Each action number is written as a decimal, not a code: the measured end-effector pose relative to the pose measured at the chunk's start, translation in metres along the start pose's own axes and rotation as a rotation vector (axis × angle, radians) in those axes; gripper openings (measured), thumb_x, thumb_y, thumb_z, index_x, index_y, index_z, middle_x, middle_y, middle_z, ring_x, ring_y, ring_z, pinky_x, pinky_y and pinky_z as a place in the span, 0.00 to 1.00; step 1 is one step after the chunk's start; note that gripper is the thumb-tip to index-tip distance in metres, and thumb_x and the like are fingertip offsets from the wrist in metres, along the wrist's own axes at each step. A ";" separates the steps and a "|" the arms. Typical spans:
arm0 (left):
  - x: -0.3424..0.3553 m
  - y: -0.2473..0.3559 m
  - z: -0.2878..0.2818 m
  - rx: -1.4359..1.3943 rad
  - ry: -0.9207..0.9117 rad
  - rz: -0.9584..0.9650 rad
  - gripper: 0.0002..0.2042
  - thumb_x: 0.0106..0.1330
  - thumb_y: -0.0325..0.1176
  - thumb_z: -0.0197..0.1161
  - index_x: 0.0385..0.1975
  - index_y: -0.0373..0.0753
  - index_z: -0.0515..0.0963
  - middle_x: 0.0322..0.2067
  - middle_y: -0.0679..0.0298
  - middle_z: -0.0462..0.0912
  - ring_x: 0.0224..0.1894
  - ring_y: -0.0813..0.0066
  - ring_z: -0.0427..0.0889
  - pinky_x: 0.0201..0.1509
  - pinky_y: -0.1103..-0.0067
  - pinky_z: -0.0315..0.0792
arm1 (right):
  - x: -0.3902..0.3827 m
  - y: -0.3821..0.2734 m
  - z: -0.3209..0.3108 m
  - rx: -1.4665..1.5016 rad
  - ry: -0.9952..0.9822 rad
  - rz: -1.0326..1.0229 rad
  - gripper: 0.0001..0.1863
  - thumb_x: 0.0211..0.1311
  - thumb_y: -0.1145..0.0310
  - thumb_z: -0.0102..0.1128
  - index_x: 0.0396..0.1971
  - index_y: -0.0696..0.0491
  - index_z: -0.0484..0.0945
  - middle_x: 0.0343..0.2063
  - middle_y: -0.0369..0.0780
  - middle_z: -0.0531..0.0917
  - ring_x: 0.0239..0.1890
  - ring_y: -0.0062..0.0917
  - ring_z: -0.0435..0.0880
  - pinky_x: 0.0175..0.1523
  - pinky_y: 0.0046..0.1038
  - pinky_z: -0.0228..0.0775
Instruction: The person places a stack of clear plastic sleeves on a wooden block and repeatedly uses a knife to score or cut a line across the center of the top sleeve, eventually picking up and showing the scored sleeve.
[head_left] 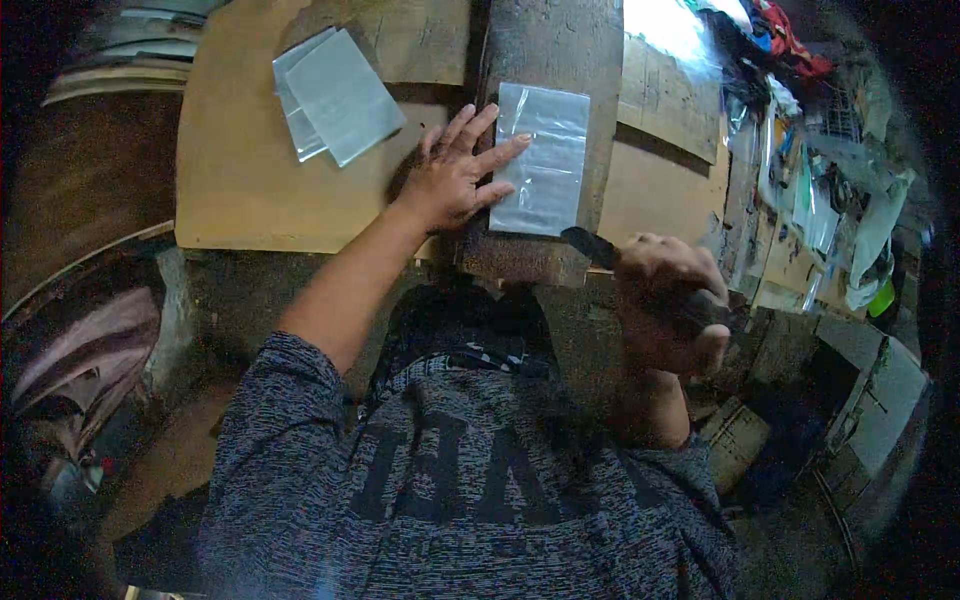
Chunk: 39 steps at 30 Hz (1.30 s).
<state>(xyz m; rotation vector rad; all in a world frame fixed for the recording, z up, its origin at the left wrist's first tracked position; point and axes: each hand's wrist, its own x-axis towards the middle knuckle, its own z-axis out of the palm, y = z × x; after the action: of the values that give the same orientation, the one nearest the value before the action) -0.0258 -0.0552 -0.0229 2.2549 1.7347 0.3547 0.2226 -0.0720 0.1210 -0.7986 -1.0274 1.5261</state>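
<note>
A clear plastic sleeve [553, 165] with crosswise seams lies flat on a dark wooden board [550, 40]. My left hand [450, 178] has its fingers spread, with the fingertips resting on the sleeve's left side. Closed round a dark knife-like tool [588, 246], my right hand [668, 290] is just right of the sleeve's lower corner. The tool's dark, flat tip points at that corner; whether it touches the plastic I cannot tell. The grip is mostly hidden in my fingers. Left of the board, a small stack of clear plastic sleeves [345, 98] lies on a tan sheet.
The tan sheet [240, 180] covers the table's left part. Brown cardboard pieces [665, 100] lie right of the dark board. Farther right is a jumble of plastic bags [810, 200] and cloths [790, 40]. The table's front edge runs close to my body.
</note>
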 end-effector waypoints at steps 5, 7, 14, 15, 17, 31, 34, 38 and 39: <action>0.001 0.002 -0.004 0.010 -0.015 -0.012 0.29 0.60 0.58 0.52 0.64 0.72 0.57 0.68 0.64 0.47 0.69 0.58 0.47 0.67 0.54 0.42 | 0.003 0.009 -0.009 -0.029 -0.004 -0.119 0.35 0.46 0.33 0.57 0.30 0.56 0.70 0.21 0.36 0.67 0.26 0.26 0.64 0.37 0.32 0.57; 0.002 0.003 -0.004 0.006 0.006 -0.007 0.29 0.60 0.57 0.52 0.63 0.72 0.57 0.68 0.65 0.47 0.69 0.59 0.46 0.67 0.55 0.42 | 0.009 0.000 -0.003 -0.046 -0.076 -0.085 0.36 0.47 0.32 0.56 0.30 0.57 0.70 0.21 0.36 0.67 0.26 0.26 0.64 0.37 0.32 0.57; 0.000 0.004 -0.005 -0.032 -0.022 -0.018 0.29 0.60 0.55 0.54 0.64 0.71 0.57 0.68 0.65 0.47 0.70 0.60 0.45 0.67 0.55 0.41 | 0.002 0.013 0.018 -0.121 0.001 -0.040 0.37 0.45 0.33 0.58 0.28 0.59 0.69 0.25 0.40 0.71 0.29 0.30 0.66 0.39 0.35 0.61; -0.001 0.003 -0.005 -0.033 -0.010 -0.014 0.29 0.60 0.54 0.54 0.64 0.70 0.58 0.68 0.65 0.47 0.70 0.59 0.45 0.67 0.54 0.41 | 0.003 0.015 0.021 -0.083 -0.040 -0.054 0.37 0.45 0.33 0.59 0.28 0.60 0.70 0.25 0.41 0.71 0.30 0.30 0.67 0.40 0.36 0.62; 0.001 0.005 -0.005 -0.055 -0.018 -0.017 0.29 0.60 0.54 0.54 0.64 0.70 0.58 0.68 0.64 0.47 0.70 0.59 0.45 0.67 0.54 0.41 | 0.001 0.017 0.028 -0.011 -0.110 -0.081 0.38 0.45 0.33 0.59 0.29 0.60 0.70 0.25 0.41 0.71 0.31 0.32 0.68 0.40 0.36 0.63; -0.003 0.001 -0.005 -0.063 0.006 -0.004 0.29 0.60 0.56 0.53 0.63 0.69 0.59 0.69 0.63 0.47 0.70 0.57 0.46 0.67 0.53 0.42 | 0.004 0.018 0.020 0.068 -0.194 -0.050 0.37 0.47 0.35 0.58 0.32 0.61 0.71 0.34 0.51 0.75 0.38 0.40 0.74 0.50 0.42 0.66; 0.001 0.004 -0.005 -0.079 -0.003 0.010 0.29 0.60 0.56 0.53 0.63 0.69 0.59 0.69 0.64 0.46 0.70 0.57 0.45 0.66 0.53 0.42 | -0.001 0.011 0.021 -0.130 -0.068 0.033 0.37 0.46 0.33 0.57 0.29 0.60 0.70 0.29 0.47 0.73 0.35 0.39 0.73 0.47 0.41 0.68; -0.001 0.002 -0.003 -0.051 -0.011 -0.018 0.29 0.59 0.57 0.54 0.63 0.69 0.59 0.69 0.64 0.46 0.70 0.58 0.45 0.66 0.53 0.43 | 0.002 0.011 0.018 0.100 -0.190 -0.122 0.35 0.47 0.34 0.56 0.29 0.58 0.69 0.25 0.43 0.70 0.31 0.35 0.70 0.42 0.38 0.65; -0.001 0.003 -0.003 -0.052 -0.005 -0.011 0.30 0.59 0.57 0.55 0.63 0.69 0.59 0.69 0.64 0.46 0.70 0.58 0.45 0.66 0.53 0.43 | 0.000 0.009 0.018 0.200 -0.228 -0.189 0.34 0.48 0.36 0.55 0.29 0.58 0.69 0.24 0.42 0.69 0.30 0.34 0.69 0.41 0.37 0.64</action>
<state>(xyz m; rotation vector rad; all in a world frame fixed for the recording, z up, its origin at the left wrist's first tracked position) -0.0245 -0.0567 -0.0191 2.2079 1.7149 0.3870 0.2034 -0.0759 0.1200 -0.3830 -1.0630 1.5503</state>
